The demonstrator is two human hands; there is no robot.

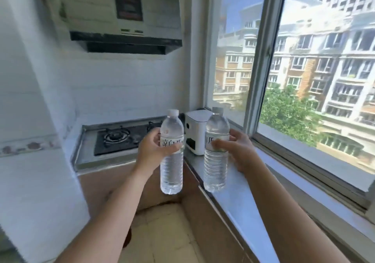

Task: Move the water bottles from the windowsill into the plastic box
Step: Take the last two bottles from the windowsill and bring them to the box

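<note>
Two clear water bottles with white caps and white labels are held upright, one in each hand. My left hand (pixel 154 150) grips the left water bottle (pixel 171 167) around its label, in the air off the edge of the windowsill (pixel 253 208). My right hand (pixel 238 149) grips the right water bottle (pixel 216 167) at the label; its base is at the windowsill's near edge, and I cannot tell if it touches. No plastic box is in view.
A white boxy appliance (pixel 195 130) stands at the corner behind the bottles. A gas stove (pixel 121 138) sits on the counter to the left, under a range hood (pixel 125 21). The window (pixel 304 69) runs along the right. Tiled floor lies below.
</note>
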